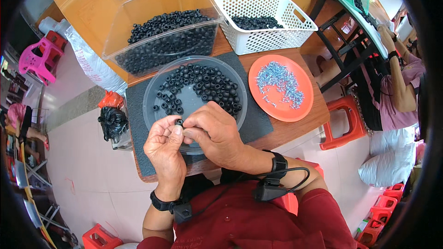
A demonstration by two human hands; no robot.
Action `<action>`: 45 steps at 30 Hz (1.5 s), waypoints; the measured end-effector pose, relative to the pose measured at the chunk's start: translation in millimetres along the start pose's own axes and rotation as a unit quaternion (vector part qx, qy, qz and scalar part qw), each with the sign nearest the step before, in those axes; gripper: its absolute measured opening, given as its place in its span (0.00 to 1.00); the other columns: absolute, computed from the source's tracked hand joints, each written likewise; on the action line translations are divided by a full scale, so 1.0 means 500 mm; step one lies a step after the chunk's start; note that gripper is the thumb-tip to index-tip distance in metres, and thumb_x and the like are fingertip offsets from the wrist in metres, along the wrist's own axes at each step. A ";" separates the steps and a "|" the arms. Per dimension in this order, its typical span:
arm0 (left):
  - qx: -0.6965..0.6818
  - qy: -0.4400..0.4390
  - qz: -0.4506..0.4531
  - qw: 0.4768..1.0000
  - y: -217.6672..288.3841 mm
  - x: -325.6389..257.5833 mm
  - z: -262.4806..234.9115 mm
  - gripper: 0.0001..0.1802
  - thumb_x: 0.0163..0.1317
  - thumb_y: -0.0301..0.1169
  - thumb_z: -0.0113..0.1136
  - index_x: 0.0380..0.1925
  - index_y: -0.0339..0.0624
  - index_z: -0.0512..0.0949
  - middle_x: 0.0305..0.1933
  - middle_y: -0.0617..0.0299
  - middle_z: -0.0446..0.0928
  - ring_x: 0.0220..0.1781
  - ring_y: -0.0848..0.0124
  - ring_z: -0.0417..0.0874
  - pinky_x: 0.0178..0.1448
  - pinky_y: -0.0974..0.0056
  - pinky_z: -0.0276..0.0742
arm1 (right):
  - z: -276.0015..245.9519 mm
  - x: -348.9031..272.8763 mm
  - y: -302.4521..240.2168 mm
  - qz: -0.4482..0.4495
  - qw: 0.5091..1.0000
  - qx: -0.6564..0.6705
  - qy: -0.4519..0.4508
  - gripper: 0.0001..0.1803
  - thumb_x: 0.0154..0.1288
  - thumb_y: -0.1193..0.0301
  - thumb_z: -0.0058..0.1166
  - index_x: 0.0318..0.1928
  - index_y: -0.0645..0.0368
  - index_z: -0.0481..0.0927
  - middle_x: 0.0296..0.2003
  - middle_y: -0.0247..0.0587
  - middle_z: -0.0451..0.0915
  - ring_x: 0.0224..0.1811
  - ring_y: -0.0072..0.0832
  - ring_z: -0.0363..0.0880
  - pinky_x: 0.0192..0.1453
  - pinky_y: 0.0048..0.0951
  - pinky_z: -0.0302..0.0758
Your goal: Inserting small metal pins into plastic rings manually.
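Observation:
My left hand (164, 147) and my right hand (214, 131) meet over the near rim of a round clear dish (152, 92) that holds several small black rubber rings (207, 85). Both pinch one small black ring (179, 122) between thumbs and fingertips. Whether a screw is in the ring is hidden by my fingers. The dish rests on a dark grey mat (136, 110) on the wooden table.
An orange plate (302, 106) with small silver screws (279, 83) lies to the right. Behind stand a clear tub (124, 23) full of black rings and a white perforated basket (258, 41) with more. Another person sits at a table far right (401, 87). Red stools (346, 124) stand beside.

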State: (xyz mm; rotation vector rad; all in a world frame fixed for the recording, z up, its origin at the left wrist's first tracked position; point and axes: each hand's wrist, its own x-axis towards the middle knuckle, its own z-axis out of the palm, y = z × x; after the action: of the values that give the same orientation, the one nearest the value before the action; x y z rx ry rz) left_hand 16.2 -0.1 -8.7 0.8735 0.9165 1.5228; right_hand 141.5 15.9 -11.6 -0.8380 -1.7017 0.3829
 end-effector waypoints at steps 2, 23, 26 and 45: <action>0.009 -0.001 0.007 1.000 0.004 -0.003 0.003 0.10 0.60 0.21 0.57 0.42 0.30 0.74 0.29 0.61 0.77 0.26 0.75 0.77 0.33 0.73 0.73 | -0.010 0.002 -0.011 -0.006 1.000 -0.025 -0.004 0.10 0.50 0.80 0.59 0.35 0.61 0.76 0.28 0.39 0.76 0.29 0.34 0.70 0.32 0.31 0.68; -0.033 -0.086 -0.060 0.994 0.005 -0.015 0.014 0.11 0.60 0.22 0.58 0.43 0.30 0.75 0.35 0.56 0.79 0.31 0.73 0.79 0.37 0.71 0.77 | -0.034 -0.010 -0.027 0.245 0.942 0.223 0.057 0.09 0.56 0.81 0.57 0.39 0.62 0.79 0.34 0.36 0.74 0.35 0.21 0.73 0.40 0.22 0.71; -0.043 -0.094 -0.064 0.993 0.004 -0.017 0.010 0.11 0.60 0.22 0.58 0.43 0.30 0.75 0.36 0.56 0.79 0.32 0.73 0.79 0.38 0.71 0.77 | -0.028 -0.012 -0.024 0.217 0.953 0.205 0.058 0.09 0.54 0.81 0.58 0.38 0.61 0.79 0.33 0.35 0.74 0.35 0.20 0.72 0.40 0.21 0.71; -0.006 -0.097 -0.087 0.991 0.015 -0.015 0.010 0.12 0.60 0.23 0.59 0.43 0.29 0.76 0.33 0.54 0.80 0.29 0.72 0.80 0.36 0.71 0.77 | -0.052 -0.014 -0.023 0.134 0.987 0.082 0.027 0.09 0.49 0.82 0.57 0.34 0.61 0.79 0.31 0.37 0.78 0.35 0.31 0.73 0.39 0.28 0.70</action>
State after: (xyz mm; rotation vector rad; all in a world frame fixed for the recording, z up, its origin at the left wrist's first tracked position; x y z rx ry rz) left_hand 18.3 -8.0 -0.4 0.8919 0.8186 1.2682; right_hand 162.9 -1.3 -1.1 -0.9480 -1.4871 0.6678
